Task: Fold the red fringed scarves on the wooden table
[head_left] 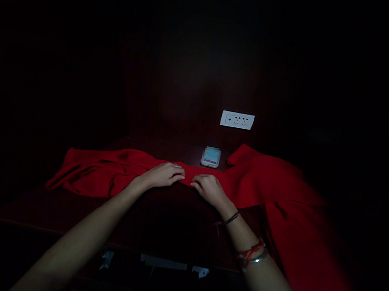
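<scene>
A long red cloth (263, 182) lies across the dark table, bunched in folds at the left and spread wide at the right, where part hangs past the front edge. Its narrow middle stretch passes under both hands. My left hand (165, 175), with a ring on one finger, has its fingers curled closed on this stretch. A short gap to the right, my right hand (208, 188) pinches the same strip near its front edge. The fingertips of both hands point toward each other. Whether this cloth is a garment cannot be made out.
A phone (211, 157) with a lit screen lies just behind the cloth. Above it, a white socket plate (237, 120) is set in the dark wall. The table's front edge (33, 226) shows at lower left. Pale objects (163, 263) sit below the tabletop. Surroundings are very dark.
</scene>
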The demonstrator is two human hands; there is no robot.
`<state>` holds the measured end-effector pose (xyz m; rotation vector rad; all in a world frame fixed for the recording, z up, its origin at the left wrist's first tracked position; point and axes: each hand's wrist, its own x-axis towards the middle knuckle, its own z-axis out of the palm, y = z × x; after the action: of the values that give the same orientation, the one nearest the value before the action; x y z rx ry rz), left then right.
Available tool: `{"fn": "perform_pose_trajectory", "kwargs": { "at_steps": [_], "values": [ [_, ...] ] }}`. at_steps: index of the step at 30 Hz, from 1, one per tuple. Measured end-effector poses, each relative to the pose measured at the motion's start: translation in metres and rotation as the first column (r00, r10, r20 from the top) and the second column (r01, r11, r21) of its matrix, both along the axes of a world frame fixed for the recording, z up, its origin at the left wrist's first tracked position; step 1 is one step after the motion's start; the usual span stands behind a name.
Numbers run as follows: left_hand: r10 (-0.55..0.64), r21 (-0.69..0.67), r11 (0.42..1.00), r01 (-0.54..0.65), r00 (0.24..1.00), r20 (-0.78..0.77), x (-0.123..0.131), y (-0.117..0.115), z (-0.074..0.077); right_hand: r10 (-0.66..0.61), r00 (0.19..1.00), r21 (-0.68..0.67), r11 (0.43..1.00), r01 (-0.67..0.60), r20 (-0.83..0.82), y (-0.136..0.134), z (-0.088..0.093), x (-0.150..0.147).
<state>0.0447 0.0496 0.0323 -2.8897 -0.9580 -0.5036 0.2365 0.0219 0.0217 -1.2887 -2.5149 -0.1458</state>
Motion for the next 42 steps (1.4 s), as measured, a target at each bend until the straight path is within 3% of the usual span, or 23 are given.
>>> {"fn": "perform_pose_trajectory", "kwargs": {
  "at_steps": [8, 13, 16, 25, 33, 36, 42],
  "values": [
    [0.064, 0.044, 0.997, -0.062, 0.997, -0.041, 0.001, -0.001, -0.001, -0.063, 0.997, -0.006, 0.998, 0.063, 0.045, -0.003, 0.004, 0.004],
    [0.103, 0.087, 0.992, -0.095, 0.990, -0.099, 0.004, -0.002, -0.003, 0.030, 0.997, 0.004, 1.000, -0.030, -0.068, -0.005, 0.000, -0.001],
    [0.114, 0.102, 0.990, -0.103, 0.986, -0.119, 0.006, -0.004, -0.003, -0.010, 0.993, -0.021, 1.000, 0.008, -0.115, -0.003, -0.003, -0.005],
    [-0.018, 0.083, 0.996, 0.020, 0.999, -0.030, 0.002, -0.006, 0.006, -0.073, 0.993, 0.008, 0.997, 0.074, -0.097, 0.002, -0.007, -0.004],
    [0.007, 0.109, 0.994, 0.002, 0.996, -0.084, 0.004, -0.007, 0.005, 0.066, 0.971, -0.019, 0.997, -0.073, -0.231, 0.003, -0.009, -0.006],
    [0.035, 0.088, 0.996, -0.026, 0.994, -0.101, -0.005, -0.005, 0.008, 0.040, 0.971, -0.028, 0.998, -0.048, -0.236, 0.003, -0.010, -0.006],
    [0.099, 0.002, 0.995, -0.099, 0.993, -0.068, -0.047, 0.006, 0.016, -0.008, 0.965, -0.048, 0.999, -0.005, -0.263, 0.002, -0.005, -0.004]
  ]
}}
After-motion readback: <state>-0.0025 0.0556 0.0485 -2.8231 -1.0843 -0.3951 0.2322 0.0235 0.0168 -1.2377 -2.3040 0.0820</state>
